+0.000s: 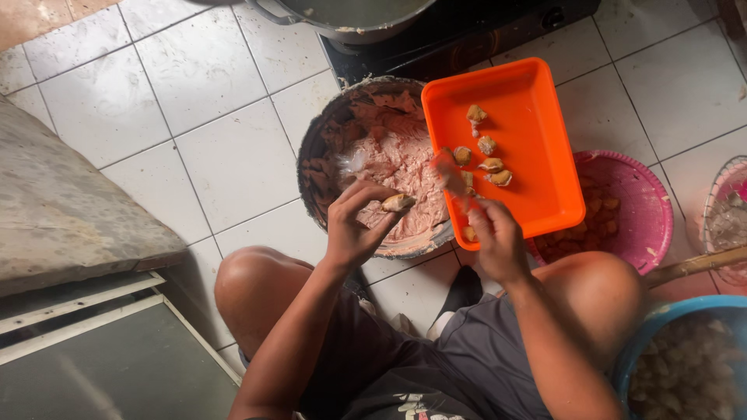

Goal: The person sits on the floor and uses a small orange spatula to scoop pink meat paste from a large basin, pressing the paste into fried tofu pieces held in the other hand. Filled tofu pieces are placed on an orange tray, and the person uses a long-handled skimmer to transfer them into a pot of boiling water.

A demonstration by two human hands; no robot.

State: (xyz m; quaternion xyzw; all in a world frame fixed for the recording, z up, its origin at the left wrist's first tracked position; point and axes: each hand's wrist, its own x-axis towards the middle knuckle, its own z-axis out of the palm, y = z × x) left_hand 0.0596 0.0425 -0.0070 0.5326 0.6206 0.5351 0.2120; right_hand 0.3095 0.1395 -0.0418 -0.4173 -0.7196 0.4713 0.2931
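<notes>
Left hand (354, 225) pinches one dumpling (398, 203); orange tray (537, 194) holds five.

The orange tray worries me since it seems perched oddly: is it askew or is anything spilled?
Yes, the orange tray is tilted, resting across the rims of the paste bowl and the pink basket rather than flat on the floor. The stuffed pieces cluster toward its lower side. Paste smears the bowl's rim; no spill shows on the tiles.
</notes>
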